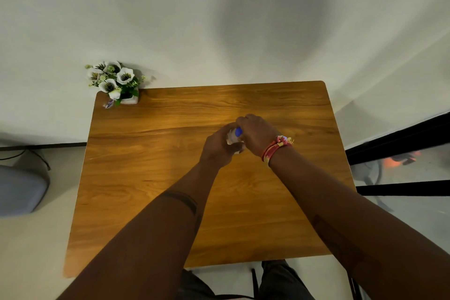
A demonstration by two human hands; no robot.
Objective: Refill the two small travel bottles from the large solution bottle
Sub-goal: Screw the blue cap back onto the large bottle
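Both hands met over the middle of the wooden table (151,178), closed around one small pale bottle (232,139) with a blue cap or tip (238,131). The left hand (219,147) wrapped the body of the bottle from the side, while the right hand (255,135), a red braided band (275,148) on its wrist, curled over the top end, its fingers hidden behind the knuckles. Judging by that grip, the step in hand was probably the twisting of the cap, though whether it was coming off or going on could not be told. Which of the task's bottles this was remained uncertain; so little of it showed that its size could not be read, and no other bottle was in sight on the table. Its contents could not be seen either, the hands covering nearly all of it. The next move would call for a steady hold on the body so nothing spilled as the cap turned. A small pot of white flowers (114,80) stood at the far left corner, well apart
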